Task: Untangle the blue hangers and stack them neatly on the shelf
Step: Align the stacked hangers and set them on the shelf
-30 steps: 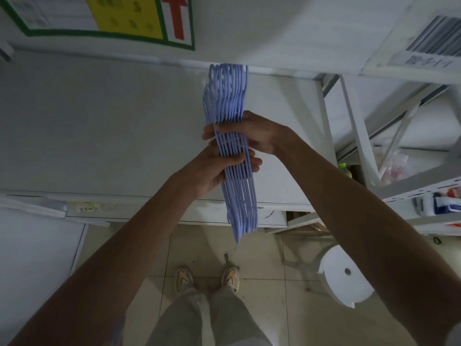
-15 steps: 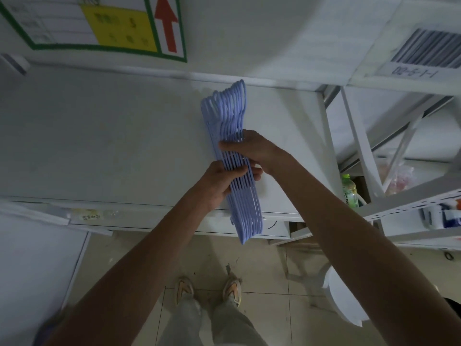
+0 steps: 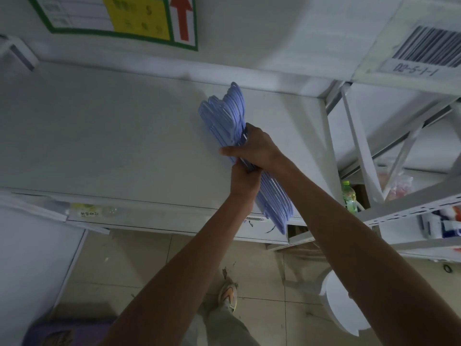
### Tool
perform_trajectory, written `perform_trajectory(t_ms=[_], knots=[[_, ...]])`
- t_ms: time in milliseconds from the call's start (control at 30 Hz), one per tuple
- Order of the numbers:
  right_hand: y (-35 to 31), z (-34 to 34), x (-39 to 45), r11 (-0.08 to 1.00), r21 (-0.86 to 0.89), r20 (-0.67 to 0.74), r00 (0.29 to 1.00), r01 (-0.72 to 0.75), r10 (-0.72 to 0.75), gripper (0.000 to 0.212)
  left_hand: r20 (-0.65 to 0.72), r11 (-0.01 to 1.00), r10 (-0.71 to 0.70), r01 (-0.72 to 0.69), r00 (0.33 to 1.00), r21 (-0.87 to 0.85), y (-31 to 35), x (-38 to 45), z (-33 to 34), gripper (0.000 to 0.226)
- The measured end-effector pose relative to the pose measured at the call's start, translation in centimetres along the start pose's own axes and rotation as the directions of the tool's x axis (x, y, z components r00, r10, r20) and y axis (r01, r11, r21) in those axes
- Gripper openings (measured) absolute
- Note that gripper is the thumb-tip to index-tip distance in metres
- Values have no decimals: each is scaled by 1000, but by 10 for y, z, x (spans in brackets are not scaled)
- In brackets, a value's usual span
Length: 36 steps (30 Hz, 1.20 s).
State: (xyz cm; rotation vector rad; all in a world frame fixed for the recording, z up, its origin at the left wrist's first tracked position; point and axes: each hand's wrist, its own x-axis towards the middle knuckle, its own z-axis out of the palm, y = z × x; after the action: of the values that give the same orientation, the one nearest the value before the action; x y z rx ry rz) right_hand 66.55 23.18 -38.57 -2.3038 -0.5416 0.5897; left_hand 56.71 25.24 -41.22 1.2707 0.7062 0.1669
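Note:
A bundle of several blue hangers point(image 3: 225, 116) lies edge-on over the white shelf point(image 3: 112, 136), running from the shelf's back towards its front edge, where its near end overhangs. My right hand point(image 3: 254, 148) grips the bundle from above near its middle, thumb stretched to the left. My left hand point(image 3: 243, 181) holds the same bundle just below, fingers wrapped round it from the left. The far ends of the hangers fan out slightly.
A green-bordered sign with a red arrow point(image 3: 182, 18) hangs above the shelf. A white metal rack point(image 3: 409, 208) stands to the right with a green bottle point(image 3: 348, 197) beside it. A white stool point(image 3: 341, 303) sits on the tiled floor.
The bundle has moved rightward and tilted, its far end leaning left. Both hands slid with it, and the camera has shifted closer to the shelf.

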Motion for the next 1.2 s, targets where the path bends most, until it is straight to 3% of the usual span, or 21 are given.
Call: perform_trajectory(t_ms=[67, 133, 200, 267, 300, 333, 367, 400, 433, 467, 533, 600, 667, 767, 867, 967, 1033, 1100, 1200], knots=[[-1, -2, 1, 999, 26, 80, 997, 20, -22, 73, 61, 997, -45, 41, 997, 71, 3, -2, -7, 12], [-3, -1, 3, 999, 4, 131, 991, 31, -32, 73, 223, 981, -115, 76, 968, 178, 6, -5, -24, 6], [-5, -2, 3, 999, 12, 176, 983, 43, -45, 71, 459, 916, -227, 28, 859, 400, 11, -4, -56, 26], [-3, -9, 1, 997, 58, 219, 973, 58, -70, 58, 554, 817, -316, -75, 770, 571, 26, 5, -97, 24], [1, -15, 1, 993, 98, 246, 965, 68, -90, 44, 532, 782, -283, -129, 798, 610, 37, 14, -116, 15], [6, -22, 1, 987, 146, 277, 955, 62, -101, 33, 459, 741, -177, -188, 871, 644, 51, 25, -134, 6], [11, -30, 1, 981, 192, 300, 949, 40, -97, 27, 353, 653, -3, -265, 936, 710, 65, 39, -147, 0], [14, -39, 1, 976, 219, 318, 944, 15, -86, 25, 256, 512, 205, -326, 945, 795, 80, 53, -156, 9], [17, -48, 1, 973, 230, 341, 937, -5, -76, 22, 239, 361, 386, -385, 891, 849, 94, 64, -160, 25], [20, -56, 2, 974, 227, 375, 924, -18, -71, 21, 313, 215, 490, -461, 814, 861, 104, 75, -157, 43], [26, -68, 6, 979, 203, 449, 891, -27, -68, 19, 599, -65, 456, -647, 658, 760, 114, 95, -139, 86], [30, -80, 12, 988, 151, 479, 876, -19, -57, 19, 755, -203, 328, -738, 568, 643, 113, 111, -108, 113], [30, -90, 20, 996, 91, 476, 879, -6, -38, 38, 787, -185, 274, -773, 553, 607, 107, 124, -80, 112], [33, -100, 32, 999, 40, 486, 873, 13, -30, 71, 791, -110, 308, -806, 529, 582, 90, 139, -57, 77], [45, -106, 36, 1000, -24, 489, 872, 17, -3, 83, 809, -288, 336, -765, 483, 576, 78, 147, -39, 44], [55, -106, 36, 997, -50, 402, 915, 59, -34, 68, 798, -383, 318, -701, 512, 602, 73, 153, -23, 37], [59, -109, 38, 990, -86, 312, 947, 114, -82, 41, 789, -363, 312, -701, 529, 614, 75, 157, -18, 35], [63, -112, 40, 990, -59, 222, 969, 125, -109, 27, 774, -315, 317, -709, 548, 631, 78, 159, -17, 31], [66, -109, 39, 990, -40, 54, 990, 132, -130, 38, 719, -241, 353, -684, 599, 688, 74, 155, -27, 31]])
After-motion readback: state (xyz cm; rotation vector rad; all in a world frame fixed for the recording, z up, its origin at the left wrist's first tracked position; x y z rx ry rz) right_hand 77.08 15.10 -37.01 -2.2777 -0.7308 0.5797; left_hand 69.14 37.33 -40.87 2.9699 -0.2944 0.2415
